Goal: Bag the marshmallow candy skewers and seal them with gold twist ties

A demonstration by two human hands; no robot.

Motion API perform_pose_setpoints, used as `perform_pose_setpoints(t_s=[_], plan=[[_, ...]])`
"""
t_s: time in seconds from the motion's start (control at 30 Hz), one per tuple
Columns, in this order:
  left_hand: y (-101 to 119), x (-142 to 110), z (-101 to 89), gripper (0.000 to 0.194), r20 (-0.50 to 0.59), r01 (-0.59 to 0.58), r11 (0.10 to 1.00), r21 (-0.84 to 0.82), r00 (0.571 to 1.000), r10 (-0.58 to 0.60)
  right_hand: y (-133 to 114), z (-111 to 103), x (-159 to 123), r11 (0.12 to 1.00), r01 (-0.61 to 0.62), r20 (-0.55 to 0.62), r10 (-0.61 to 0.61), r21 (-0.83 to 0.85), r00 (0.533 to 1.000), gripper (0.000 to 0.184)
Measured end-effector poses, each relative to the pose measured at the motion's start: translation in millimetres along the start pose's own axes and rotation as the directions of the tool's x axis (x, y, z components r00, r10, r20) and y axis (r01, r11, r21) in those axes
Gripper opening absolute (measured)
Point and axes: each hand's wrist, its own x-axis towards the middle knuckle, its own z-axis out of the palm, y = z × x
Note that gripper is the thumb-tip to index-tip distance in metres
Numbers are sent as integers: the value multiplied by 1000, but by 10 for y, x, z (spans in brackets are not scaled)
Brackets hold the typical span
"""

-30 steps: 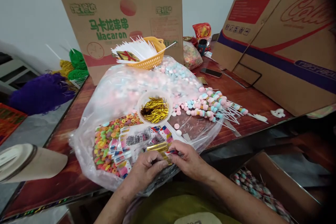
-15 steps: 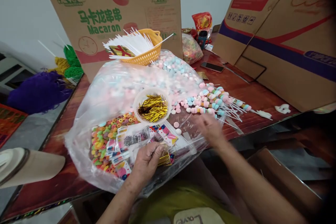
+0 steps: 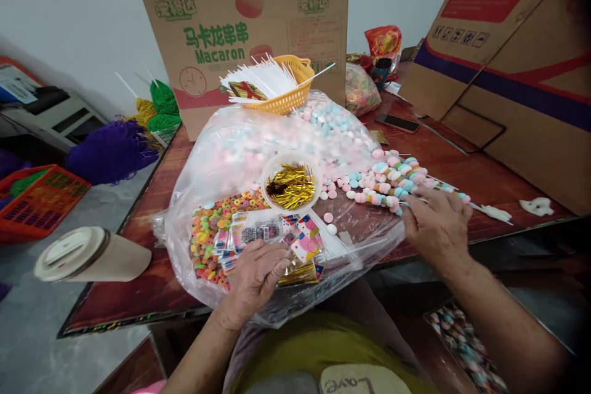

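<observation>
My left hand (image 3: 259, 277) is closed, thumb against curled fingers, over printed plastic bags (image 3: 263, 231) and gold twist ties (image 3: 300, 274). What it pinches, if anything, is too small to make out. My right hand (image 3: 438, 225) lies over the stick ends of several candy skewers (image 3: 392, 178), its fingers apart and bent down onto them. Pink, blue and white candies with orange-brown rings are threaded on these. A white bowl (image 3: 317, 181) of gold ties (image 3: 295, 188) stands between the hands. Coloured candy rings (image 3: 207, 240) are left of the bags.
A large clear bag (image 3: 221, 141) of pastel candies covers the table's middle. Behind it, a yellow basket (image 3: 281, 101) holds white sticks (image 3: 263, 77). Cardboard boxes (image 3: 207, 83) rise at the back and right. A lidded cup (image 3: 120, 255) is at the left; a phone (image 3: 398, 123) lies behind the skewers.
My right hand has moved right from the clear plastic onto the skewers' stick ends, its fingers spreading. The left hand remains by the printed bags. The view has swung left.
</observation>
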Motion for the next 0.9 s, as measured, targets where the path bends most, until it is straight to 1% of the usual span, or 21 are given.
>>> perform_pose_setpoints(t_s=[0.03, 0.07, 0.1, 0.13, 0.2, 0.27, 0.3, 0.33, 0.37, 0.4, 0.43, 0.47, 0.5, 0.53, 0.57, 0.6, 0.63, 0.67, 0.73, 0.83, 0.9], plan=[[15, 26, 13, 14, -11, -27, 1000, 10, 1000, 27, -231, -83, -15, 971, 2, -43, 8, 239, 999, 19], [38, 54, 27, 14, -9, -45, 999, 16, 999, 45, -475, -150, -36, 868, 12, 40, -36, 496, 999, 19], [67, 77, 40, 14, 8, -50, 998, 23, 999, 50, -716, -198, -63, 727, -32, 134, -84, 686, 987, 16], [99, 93, 50, 15, 30, -40, 999, 32, 999, 39, -939, -225, -96, 588, -98, 192, -100, 803, 976, 15], [162, 88, 64, 20, 75, 15, 999, 40, 997, -18, -1277, -224, -171, 332, -253, 303, -106, 909, 947, 17], [202, 33, 75, 28, 112, 103, 993, 49, 988, -108, -1427, -175, -228, 82, -413, 418, -56, 907, 907, 22], [210, -6, 80, 32, 125, 148, 988, 50, 980, -153, -1422, -140, -234, -31, -475, 474, -21, 880, 880, 23], [210, -46, 85, 34, 137, 195, 980, 44, 970, -200, -1364, -102, -219, -113, -513, 518, 26, 851, 855, 23], [204, -82, 87, 35, 149, 247, 969, 28, 957, -248, -1251, -62, -180, -142, -521, 535, 91, 842, 840, 22], [194, -109, 86, 36, 152, 296, 955, -3, 944, -292, -1086, -21, -119, -98, -503, 513, 171, 858, 841, 21], [182, -124, 81, 36, 157, 336, 941, -46, 933, -325, -876, 18, -42, 34, -470, 446, 260, 882, 856, 18], [170, -125, 72, 35, 157, 364, 927, -88, 924, -348, -632, 55, 43, 246, -411, 326, 322, 878, 889, 17], [158, -114, 61, 34, 156, 373, 920, -122, 922, -354, -370, 88, 125, 518, -335, 173, 335, 787, 926, 18], [148, -95, 47, 33, 150, 364, 920, -145, 927, -343, -108, 120, 197, 773, -277, 50, 304, 571, 951, 18], [141, -69, 34, 32, 135, 341, 927, -155, 937, -322, 135, 150, 251, 935, -216, 51, 210, 281, 976, 18], [136, -42, 22, 32, 118, 314, 937, -153, 947, -298, 342, 182, 284, 994, -111, 143, 108, 12, 984, 19], [132, -18, 13, 31, 103, 287, 947, -144, 956, -274, 503, 214, 296, 990, 13, 247, 23, -144, 969, 20], [128, 1, 6, 31, 87, 257, 957, -134, 965, -247, 614, 247, 288, 973, 98, 319, -26, -211, 947, 21], [117, 14, -1, 29, 57, 204, 972, -116, 978, -199, 709, 303, 228, 946, 218, 392, -110, -241, 913, 22], [85, -26, -3, 28, 26, 171, 982, -84, 985, -170, 683, 339, 97, 923, 275, 380, -160, -269, 911, 24], [58, -68, -3, 25, 12, 160, 986, -56, 987, -159, 664, 333, 27, 923, 263, 354, -155, -281, 922, 24]])
